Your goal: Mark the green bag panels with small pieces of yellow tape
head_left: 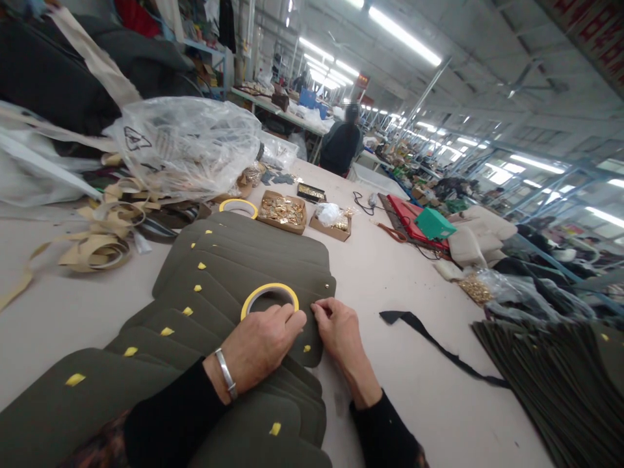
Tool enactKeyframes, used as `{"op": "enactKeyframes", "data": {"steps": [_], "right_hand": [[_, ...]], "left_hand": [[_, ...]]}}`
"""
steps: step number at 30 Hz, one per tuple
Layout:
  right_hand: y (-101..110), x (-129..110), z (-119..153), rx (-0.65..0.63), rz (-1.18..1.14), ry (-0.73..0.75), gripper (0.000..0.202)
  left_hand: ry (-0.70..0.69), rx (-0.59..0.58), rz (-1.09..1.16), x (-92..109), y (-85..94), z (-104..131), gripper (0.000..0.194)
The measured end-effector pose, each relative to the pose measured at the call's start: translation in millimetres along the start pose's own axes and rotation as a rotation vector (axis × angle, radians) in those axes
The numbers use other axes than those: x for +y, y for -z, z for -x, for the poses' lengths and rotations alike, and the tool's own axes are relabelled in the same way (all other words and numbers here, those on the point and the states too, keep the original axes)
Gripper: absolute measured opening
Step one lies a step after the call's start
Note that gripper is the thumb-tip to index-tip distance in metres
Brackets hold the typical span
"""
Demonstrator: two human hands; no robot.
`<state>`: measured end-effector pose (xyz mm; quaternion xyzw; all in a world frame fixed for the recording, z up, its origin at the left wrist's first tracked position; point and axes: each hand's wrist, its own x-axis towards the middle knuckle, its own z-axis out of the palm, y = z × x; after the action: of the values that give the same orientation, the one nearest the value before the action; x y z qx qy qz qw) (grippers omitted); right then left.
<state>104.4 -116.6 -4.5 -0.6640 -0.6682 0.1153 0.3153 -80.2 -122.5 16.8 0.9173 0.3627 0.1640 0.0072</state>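
Observation:
Overlapping dark olive panels [195, 325] lie fanned over the table, several bearing small yellow tape pieces [167, 331]. My left hand [266, 338], with a silver bracelet at the wrist, is closed on a yellow tape roll [270, 288] above the panels. At the right edge of one panel, my right hand [336, 322] has its thumb and index finger pinched together; what they hold is too small to make out. A small shiny metal piece [327, 286] sits on a panel just above that hand.
Behind the panels are a box of gold-coloured metal parts [283, 212], another small box [331, 224] and a second tape roll [238, 208]. A black strip [439, 348] and stacked olive pieces [550, 377] lie right. A person [341, 144] sits farther back.

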Motion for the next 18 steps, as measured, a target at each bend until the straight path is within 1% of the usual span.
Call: {"op": "enactKeyframes", "data": {"steps": [2,3,5,6,7,8,11,12,13,15,17,18], "right_hand": [[8.6,-3.4,3.0,-0.091,-0.037,0.010,0.013],[13.5,-4.4,4.9,-0.176,-0.060,0.023,0.013],[22.5,-4.7,8.7,-0.408,-0.126,0.052,0.014],[26.0,-4.0,10.0,-0.494,-0.168,0.064,0.015],[28.6,-3.0,10.8,-0.527,-0.211,0.067,0.015],[30.2,-2.0,11.0,-0.498,-0.255,0.057,0.016],[31.2,-1.9,9.7,-0.258,-0.400,-0.014,0.017],[31.0,-3.3,9.4,-0.206,-0.443,-0.012,0.018],[30.9,-5.5,9.3,-0.184,-0.472,0.023,0.018],[30.9,-11.3,10.0,-0.163,-0.471,0.166,0.016],[31.1,-16.9,11.3,-0.140,-0.433,0.303,0.016],[31.0,-19.0,11.8,-0.130,-0.418,0.346,0.017]], "left_hand": [[-0.037,0.047,0.002,-0.1,2.7,0.4,0.017],[-0.053,0.070,0.017,-0.3,3.6,0.5,0.018],[-0.069,0.104,0.069,-1.9,3.1,0.7,0.020],[-0.064,0.116,0.103,-3.1,1.7,0.8,0.020],[-0.057,0.128,0.141,-4.5,-0.3,1.0,0.020],[-0.046,0.141,0.183,-5.9,-2.5,1.1,0.020],[-0.018,0.198,0.314,-9.1,-7.7,1.4,0.020],[-0.017,0.220,0.346,-9.7,-8.4,1.5,0.020],[-0.018,0.242,0.367,-9.9,-8.7,1.5,0.021],[-0.021,0.259,0.376,-9.9,-8.5,1.8,0.028],[-0.015,0.251,0.364,-9.5,-8.5,2.1,0.039],[-0.006,0.241,0.355,-9.2,-8.9,2.2,0.043]]}}
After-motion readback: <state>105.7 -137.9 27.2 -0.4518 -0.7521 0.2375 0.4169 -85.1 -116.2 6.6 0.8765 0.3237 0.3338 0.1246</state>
